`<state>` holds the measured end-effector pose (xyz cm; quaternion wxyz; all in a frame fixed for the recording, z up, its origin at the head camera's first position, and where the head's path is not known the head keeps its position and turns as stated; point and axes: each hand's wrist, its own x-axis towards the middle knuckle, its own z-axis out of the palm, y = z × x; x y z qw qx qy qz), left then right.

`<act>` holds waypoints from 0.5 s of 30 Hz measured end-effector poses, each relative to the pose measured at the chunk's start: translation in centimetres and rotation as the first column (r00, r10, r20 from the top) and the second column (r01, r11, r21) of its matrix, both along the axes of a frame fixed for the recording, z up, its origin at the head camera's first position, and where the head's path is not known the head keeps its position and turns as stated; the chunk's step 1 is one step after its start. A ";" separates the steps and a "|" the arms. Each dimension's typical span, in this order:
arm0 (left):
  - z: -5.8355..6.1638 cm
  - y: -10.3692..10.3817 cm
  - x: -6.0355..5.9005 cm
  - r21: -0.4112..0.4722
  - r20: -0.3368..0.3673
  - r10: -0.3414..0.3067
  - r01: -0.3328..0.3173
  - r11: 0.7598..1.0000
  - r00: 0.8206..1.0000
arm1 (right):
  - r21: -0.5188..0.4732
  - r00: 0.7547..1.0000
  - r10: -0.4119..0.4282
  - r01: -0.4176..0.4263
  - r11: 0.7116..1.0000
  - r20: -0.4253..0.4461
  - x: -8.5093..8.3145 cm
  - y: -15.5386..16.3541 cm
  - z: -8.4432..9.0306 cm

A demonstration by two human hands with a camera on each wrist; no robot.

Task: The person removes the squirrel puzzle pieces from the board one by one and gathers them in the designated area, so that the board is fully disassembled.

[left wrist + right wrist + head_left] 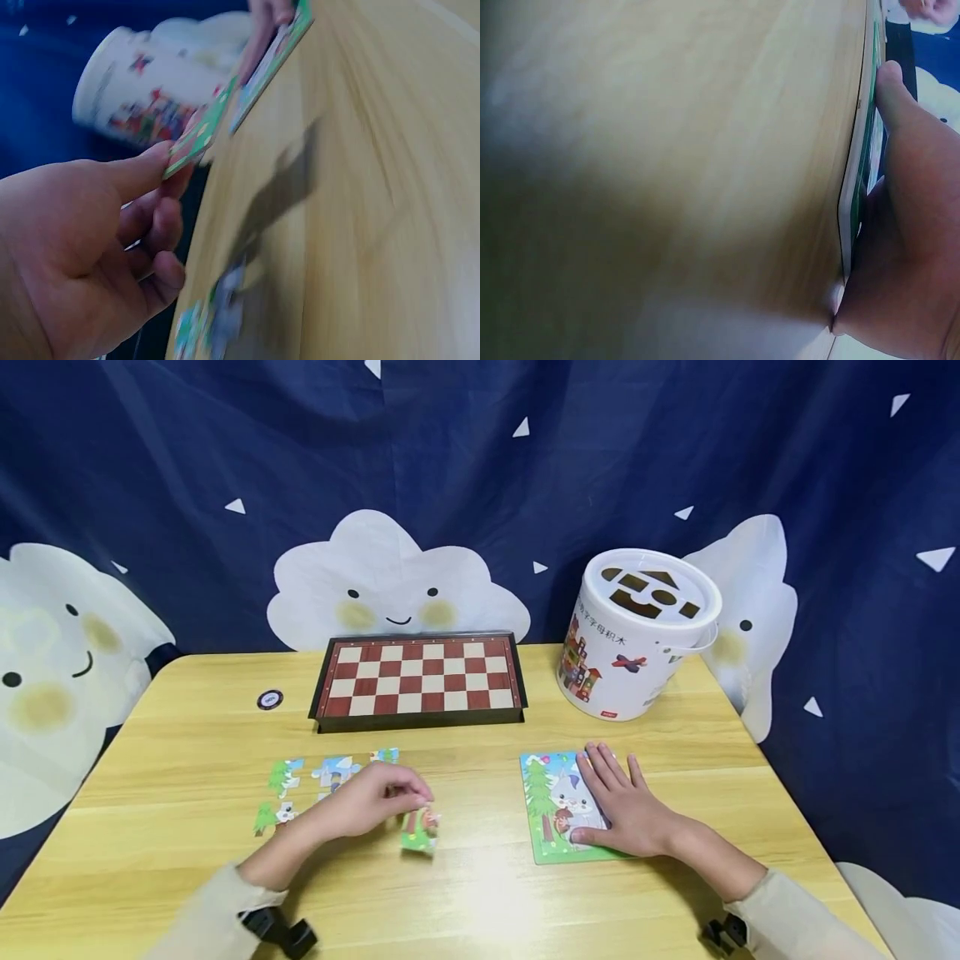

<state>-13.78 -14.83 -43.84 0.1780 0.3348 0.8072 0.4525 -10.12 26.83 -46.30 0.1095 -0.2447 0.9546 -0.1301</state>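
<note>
A green puzzle piece (418, 831) with a brown and red picture is pinched between the thumb and fingers of my left hand (378, 797), held above the table. The left wrist view shows the same piece (202, 135) nearly edge-on, its shadow on the wood. Several loose puzzle pieces (285, 777) lie to the left, some partly hidden behind my left hand and forearm. My right hand (626, 806) rests flat with fingers spread on a square puzzle board (542, 810), which pictures a grey animal and a green tree. The hand covers the board's right side.
A red and white chessboard (420, 677) sits at the back middle of the table (480, 893). Right of it stands a white lidded bucket (630, 643) with shaped holes. A small dark round chip (270, 699) lies at the back left. A dark blue curtain (465, 452) hangs behind.
</note>
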 end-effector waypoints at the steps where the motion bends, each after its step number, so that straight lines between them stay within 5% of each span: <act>1: 0.0 -1.1 0.3 -0.004 -0.005 0.005 -0.005 1.000 1.000 | 0.001 1.000 0.000 0.000 1.000 0.002 0.0 0.0 0.0; 7: 0.3 -7.2 2.0 0.008 -0.036 0.003 -0.003 1.000 0.999 | -0.003 1.000 -0.001 0.001 1.000 0.011 0.1 -0.1 0.1; 15: 0.3 -13.8 3.4 0.004 0.051 0.024 -0.024 1.000 0.998 | 0.002 1.000 0.000 0.000 1.000 0.010 0.0 -0.2 0.1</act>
